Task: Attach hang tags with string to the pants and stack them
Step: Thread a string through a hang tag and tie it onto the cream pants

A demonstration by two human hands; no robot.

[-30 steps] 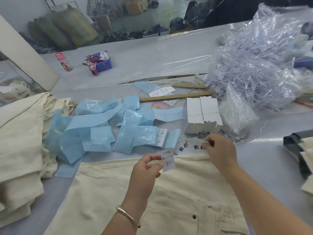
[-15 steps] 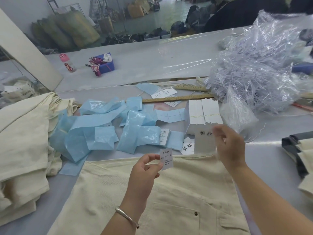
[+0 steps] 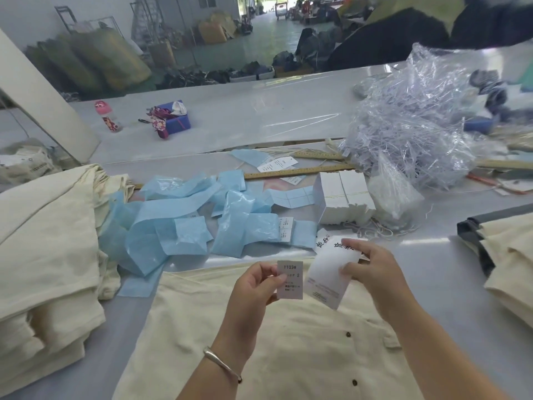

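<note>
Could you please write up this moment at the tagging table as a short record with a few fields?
left hand: pinches small size tag printed 1103#
right hand: holds larger white hang tag
pants: cream, flat under both hands, no tag attached yet
tag supply: white tag stack behind the hands
left side: folded cream pants pile
clutter: blue plastic bags, clear plastic heap

Two hands (image 3: 256, 284), two held tags (image 3: 290, 280), two rulers (image 3: 300, 172).

Bare table (image 3: 432, 272) lies right of the pants (image 3: 259, 327); blue wrappers (image 3: 184, 226) and tag block (image 3: 343, 197) crowd the far side.
</note>
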